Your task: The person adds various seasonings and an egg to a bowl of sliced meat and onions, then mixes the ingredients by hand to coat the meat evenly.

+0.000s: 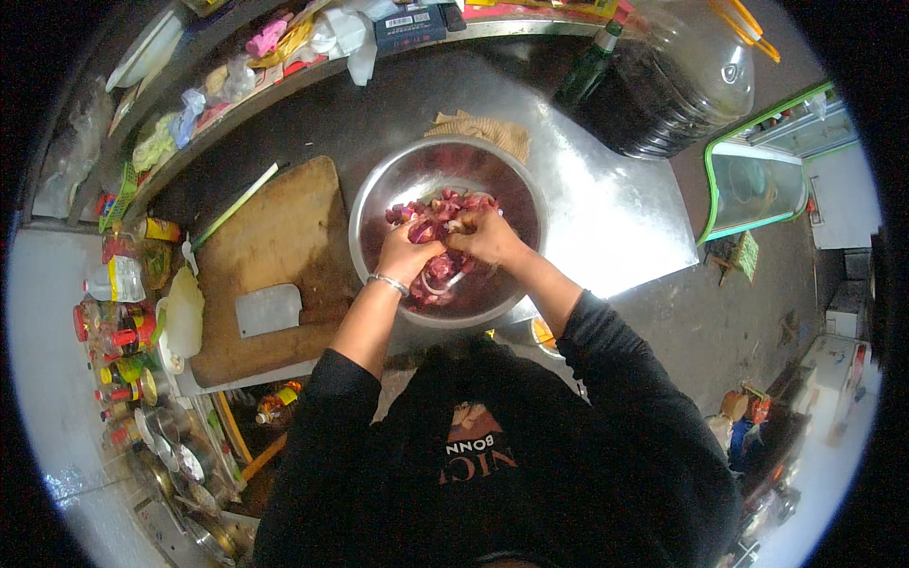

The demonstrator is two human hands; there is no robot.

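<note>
A large stainless steel bowl (366, 184) stands on the metal counter in front of me. Chunks of raw red meat (440, 267) lie in it, with a pale ring-shaped piece among them. My left hand (410, 254), with a silver bangle at the wrist, is down in the bowl, its fingers curled around some of the meat. Close beside it, my right hand (486, 238) also grips meat, the thumbs pointing toward each other. Both hands' fingertips are partly hidden by the chunks.
Left of the bowl lies a wooden cutting board (284, 220) with a cleaver blade (268, 311) on it. A ribbed tan cloth (490, 130) touches the bowl's far side. A large plastic jug (660, 85) and a green bottle (589, 67) stand at the back right. Sauce bottles crowd the far left.
</note>
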